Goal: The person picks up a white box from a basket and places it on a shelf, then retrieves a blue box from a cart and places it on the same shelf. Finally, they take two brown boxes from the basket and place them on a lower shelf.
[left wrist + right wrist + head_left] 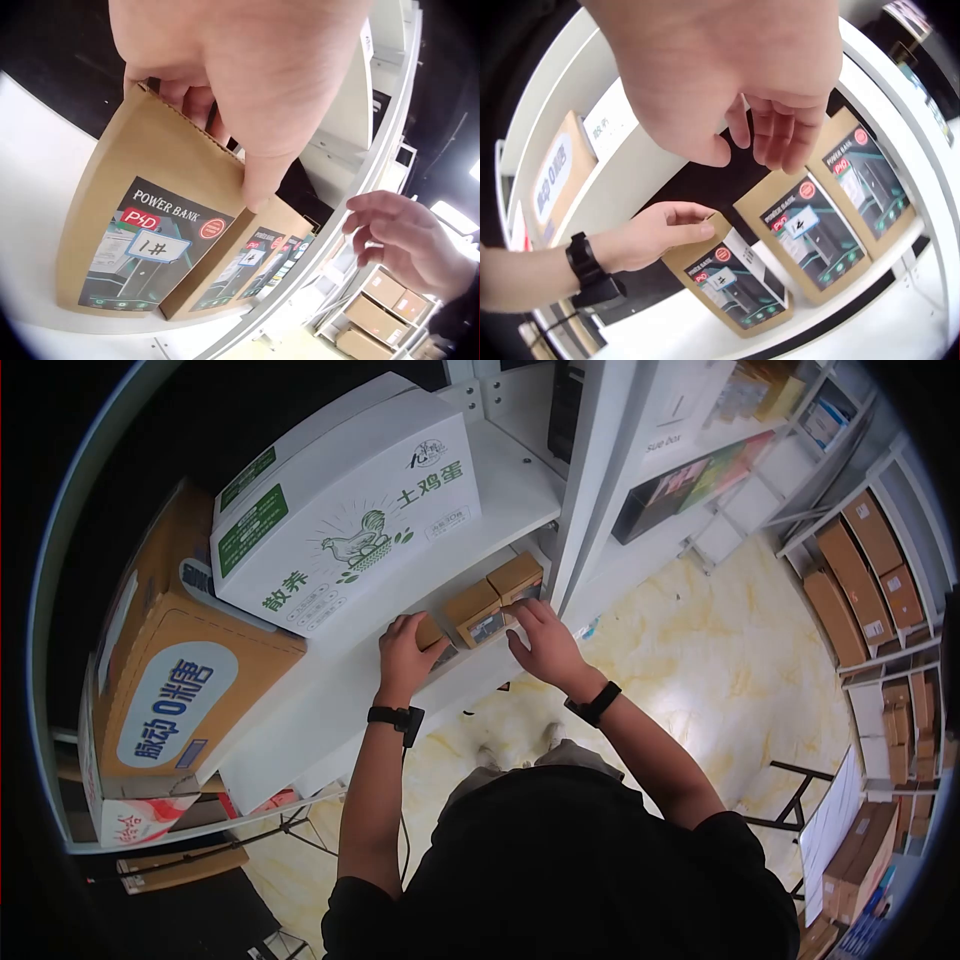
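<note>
My left hand [403, 657] grips the top of a brown cardboard power bank box [154, 217], thumb at one edge and fingers curled over the far side. Its dark front label carries a white sticker marked "1#". In the right wrist view this box leans at an angle, with a gap between it and a matching middle box [814, 240]. A third power bank box [870, 180] stands against the middle one. Over these two, my right hand [727, 82] holds nothing, its fingers loosely bent near their top edges.
The boxes stand near the front edge of a white shelf [345, 660]. Above them sits a white carton with a printed hen [350, 520], beside a large brown carton [190, 680]. A white upright post [590, 490] rises to the right. Shelving with brown cartons [860, 580] stands across the floor.
</note>
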{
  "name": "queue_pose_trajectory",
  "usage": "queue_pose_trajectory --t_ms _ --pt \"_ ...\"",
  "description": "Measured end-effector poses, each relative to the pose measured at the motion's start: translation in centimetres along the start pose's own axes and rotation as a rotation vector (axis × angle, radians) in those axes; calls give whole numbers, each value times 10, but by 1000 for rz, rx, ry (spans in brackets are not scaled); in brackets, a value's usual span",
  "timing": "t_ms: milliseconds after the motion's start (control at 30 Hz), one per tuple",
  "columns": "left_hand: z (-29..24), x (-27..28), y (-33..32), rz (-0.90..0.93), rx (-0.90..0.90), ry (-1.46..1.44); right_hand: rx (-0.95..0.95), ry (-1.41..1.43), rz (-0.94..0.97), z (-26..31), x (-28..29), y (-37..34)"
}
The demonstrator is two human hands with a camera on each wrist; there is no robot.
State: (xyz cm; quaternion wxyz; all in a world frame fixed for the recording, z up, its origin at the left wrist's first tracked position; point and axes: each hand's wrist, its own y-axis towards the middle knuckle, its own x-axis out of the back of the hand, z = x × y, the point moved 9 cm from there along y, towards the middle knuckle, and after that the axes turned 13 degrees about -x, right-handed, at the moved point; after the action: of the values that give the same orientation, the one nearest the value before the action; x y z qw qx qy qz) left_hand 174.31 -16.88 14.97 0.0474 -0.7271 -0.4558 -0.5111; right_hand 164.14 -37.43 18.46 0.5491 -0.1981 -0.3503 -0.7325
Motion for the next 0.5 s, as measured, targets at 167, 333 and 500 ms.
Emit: queue_pose_trajectory --t_ms 167,333,500 --pt "-3 -3 8 -39 19 24 215 -97 10 1 10 31" --pt "-4 -7 8 -10 82 -36 331 -229 137 -4 -9 56" --pt "-6 -12 6 35 144 -48 317 -271 398 -41 -55 81"
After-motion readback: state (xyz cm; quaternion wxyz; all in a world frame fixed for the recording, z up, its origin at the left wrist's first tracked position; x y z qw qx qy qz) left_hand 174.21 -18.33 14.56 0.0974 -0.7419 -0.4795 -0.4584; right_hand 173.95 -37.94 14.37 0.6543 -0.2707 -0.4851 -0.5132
